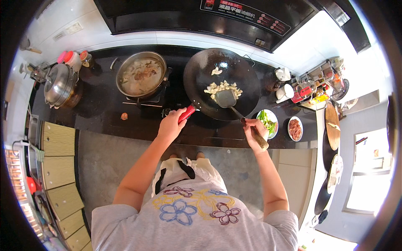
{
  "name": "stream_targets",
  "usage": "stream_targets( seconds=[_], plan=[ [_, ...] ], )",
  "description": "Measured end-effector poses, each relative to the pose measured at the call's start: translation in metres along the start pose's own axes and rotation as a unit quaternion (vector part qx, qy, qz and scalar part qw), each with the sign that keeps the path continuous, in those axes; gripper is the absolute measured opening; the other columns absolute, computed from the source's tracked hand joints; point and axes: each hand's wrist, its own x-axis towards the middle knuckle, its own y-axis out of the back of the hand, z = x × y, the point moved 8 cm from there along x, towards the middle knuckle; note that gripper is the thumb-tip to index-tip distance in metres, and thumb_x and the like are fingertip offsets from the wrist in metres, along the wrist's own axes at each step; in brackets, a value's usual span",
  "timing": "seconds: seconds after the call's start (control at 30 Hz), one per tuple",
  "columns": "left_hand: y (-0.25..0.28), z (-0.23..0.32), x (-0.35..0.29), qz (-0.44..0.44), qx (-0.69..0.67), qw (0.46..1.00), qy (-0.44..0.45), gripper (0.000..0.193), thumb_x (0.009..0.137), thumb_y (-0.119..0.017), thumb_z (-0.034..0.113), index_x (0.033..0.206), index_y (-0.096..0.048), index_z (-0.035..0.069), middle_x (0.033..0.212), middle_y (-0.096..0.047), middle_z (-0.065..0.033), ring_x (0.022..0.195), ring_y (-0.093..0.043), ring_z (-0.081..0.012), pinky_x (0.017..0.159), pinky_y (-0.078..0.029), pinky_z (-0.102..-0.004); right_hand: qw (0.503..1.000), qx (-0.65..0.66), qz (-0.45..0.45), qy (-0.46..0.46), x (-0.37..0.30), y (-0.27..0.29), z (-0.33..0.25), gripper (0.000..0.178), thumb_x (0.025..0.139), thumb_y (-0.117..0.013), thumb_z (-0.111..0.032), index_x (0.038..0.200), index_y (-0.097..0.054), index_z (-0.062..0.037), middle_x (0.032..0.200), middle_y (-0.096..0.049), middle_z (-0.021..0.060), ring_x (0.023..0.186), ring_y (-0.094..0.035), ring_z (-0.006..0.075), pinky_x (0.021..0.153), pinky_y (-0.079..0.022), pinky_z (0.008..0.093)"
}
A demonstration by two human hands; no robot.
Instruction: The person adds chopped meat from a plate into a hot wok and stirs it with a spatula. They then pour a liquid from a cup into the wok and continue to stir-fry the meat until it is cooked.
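Note:
A large black wok (245,90) sits on the right side of the stove. My left hand (171,124) is wrapped round its red handle (187,113). My right hand (254,133) grips the wooden handle of a metal spatula (226,98), whose blade rests in the wok against a heap of small pale pieces of food (217,88). One separate clump of the same food (216,71) lies farther up the wok's wall. Close beyond my right hand is a white plate with cut green vegetables (267,121).
A steel pot of cloudy liquid (141,73) stands left of the wok. Farther left is a lidded steel pot (60,85) beside jars (73,61). A plate of raw sliced meat (295,129), white cups (285,92) and bottles are at the right. A range hood (184,19) overhangs the counter.

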Motion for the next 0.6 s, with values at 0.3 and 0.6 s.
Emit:
stream_targets(
  seconds=[0.3, 0.6],
  plan=[
    [0.002, 0.005, 0.003, -0.030, -0.017, 0.999, 0.018, 0.044, 0.087, -0.067, 0.018, 0.130, -0.056, 0.019, 0.102, -0.064, -0.0161, 0.087, -0.064, -0.0369, 0.075, -0.053, -0.0428, 0.997, 0.031, 0.063, -0.020, 0.052, -0.036, 0.037, 0.010, 0.077, -0.065, 0.004, 0.082, -0.058, -0.0025, 0.084, -0.067, 0.0113, 0.076, -0.066, 0.0233, 0.069, -0.052, 0.0297],
    [-0.002, 0.012, 0.002, -0.014, 0.042, 0.998, -0.035, 0.047, 0.087, -0.064, 0.015, 0.132, -0.055, 0.022, 0.101, -0.061, -0.0122, 0.079, -0.066, -0.0324, 0.066, -0.055, -0.0415, 0.991, 0.083, 0.073, -0.080, 0.025, -0.032, 0.060, 0.008, 0.079, -0.066, 0.003, 0.081, -0.061, -0.0024, 0.081, -0.068, 0.0080, 0.076, -0.066, 0.0134, 0.068, -0.053, 0.0275]
  ],
)
